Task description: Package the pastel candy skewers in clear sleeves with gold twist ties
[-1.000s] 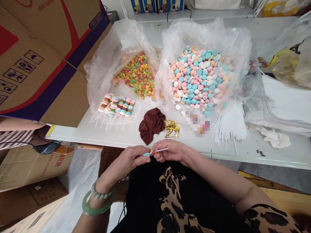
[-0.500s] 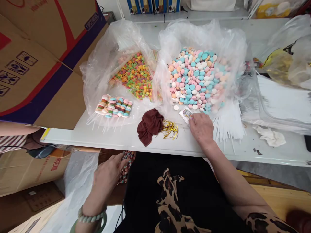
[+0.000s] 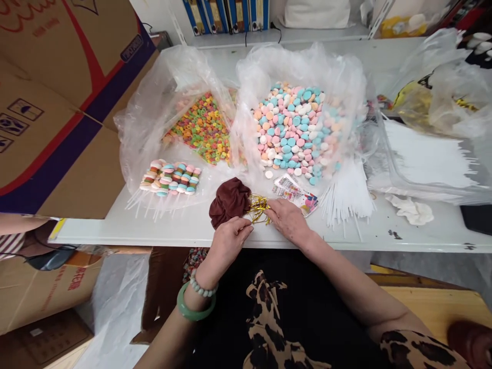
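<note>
With fingers of right hand [image 3: 287, 217] partly hiding thin, shiny gold strips [image 3: 258, 204] on white table [image 3: 184, 233], and left hand [image 3: 229, 236] angled inward, thumb near forefinger, cannot make out either grip.

L hand [image 3: 229, 237] and R hand [image 3: 287, 219] are positioned nr. each other, slightly apart, fingertips directed inward. L hand: back up, thumb and index tips close tog. R hand: back up, fingers bent, tips partly hidden. L forearm [image 3: 171, 328] angles fwd. from lower L; R forearm [image 3: 346, 269] runs diag. inward, R elbow [image 3: 392, 316] bent. Exact grip, both hands: unclear.
</note>
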A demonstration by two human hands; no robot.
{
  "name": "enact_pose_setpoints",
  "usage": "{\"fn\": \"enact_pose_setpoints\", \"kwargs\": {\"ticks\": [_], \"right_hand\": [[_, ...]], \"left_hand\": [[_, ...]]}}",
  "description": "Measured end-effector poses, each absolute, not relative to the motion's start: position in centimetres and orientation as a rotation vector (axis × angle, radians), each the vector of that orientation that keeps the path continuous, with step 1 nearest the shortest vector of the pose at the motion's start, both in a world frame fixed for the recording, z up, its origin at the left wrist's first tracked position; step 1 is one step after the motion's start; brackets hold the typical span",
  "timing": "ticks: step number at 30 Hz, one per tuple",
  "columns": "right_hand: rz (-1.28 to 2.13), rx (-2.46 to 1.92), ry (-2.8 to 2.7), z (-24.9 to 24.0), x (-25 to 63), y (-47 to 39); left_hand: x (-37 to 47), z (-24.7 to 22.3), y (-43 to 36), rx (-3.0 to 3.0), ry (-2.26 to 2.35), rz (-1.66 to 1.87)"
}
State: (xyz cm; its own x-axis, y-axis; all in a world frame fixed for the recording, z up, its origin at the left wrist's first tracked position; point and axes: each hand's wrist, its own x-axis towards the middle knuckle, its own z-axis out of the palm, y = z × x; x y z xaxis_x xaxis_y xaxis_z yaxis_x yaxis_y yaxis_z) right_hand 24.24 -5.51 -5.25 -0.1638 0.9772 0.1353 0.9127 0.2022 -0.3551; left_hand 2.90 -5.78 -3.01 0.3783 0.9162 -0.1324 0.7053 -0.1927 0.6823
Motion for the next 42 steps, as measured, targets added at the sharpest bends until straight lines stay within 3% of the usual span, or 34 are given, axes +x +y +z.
{"fn": "enact_pose_setpoints", "kwargs": {"ticks": [5, 8, 15, 19, 21, 26, 31, 38, 42], "right_hand": [[0.007, -2.173, -1.917, -5.1, 27.6, -4.5], [0.106, -2.305, -1.896, -5.6, 29.8, -3.3], [0.282, -2.277, -1.594, -6.0, 31.1, -2.6], [0.236, -1.919, -1.358, -5.5, 32.0, -3.1], [0.36, -1.746, -1.176, -4.8, 31.9, -3.4], [1.091, -1.37, -0.78, -2.7, 27.3, -4.1], [1.208, -1.321, -0.965, -2.2, 21.0, -4.8], [1.138, -1.458, -1.539, -2.4, 14.1, -2.9], [1.37, -1.37, -1.671, -2.8, 9.2, 0.0]], "left_hand": [[3.5, -4.6, -5.2, 1.93, 1.429, 0.403], [3.5, -4.9, -5.2, 1.943, 1.401, 0.402], [3.5, -4.1, -5.6, 1.89, 1.362, 0.552], [3.8, -3.9, -5.4, 1.781, 1.298, 0.7], [4.6, -3.9, -5.2, 1.624, 1.25, 0.737], [7.9, -2.6, -5.1, 0.871, 1.082, 0.715], [7.8, -2.0, -5.3, 0.461, 0.807, 0.811], [1.7, -3.3, -5.3, 0.291, 1.062, 1.239], [-4.2, -3.8, -5.1, 0.252, 1.161, 1.415]]}}
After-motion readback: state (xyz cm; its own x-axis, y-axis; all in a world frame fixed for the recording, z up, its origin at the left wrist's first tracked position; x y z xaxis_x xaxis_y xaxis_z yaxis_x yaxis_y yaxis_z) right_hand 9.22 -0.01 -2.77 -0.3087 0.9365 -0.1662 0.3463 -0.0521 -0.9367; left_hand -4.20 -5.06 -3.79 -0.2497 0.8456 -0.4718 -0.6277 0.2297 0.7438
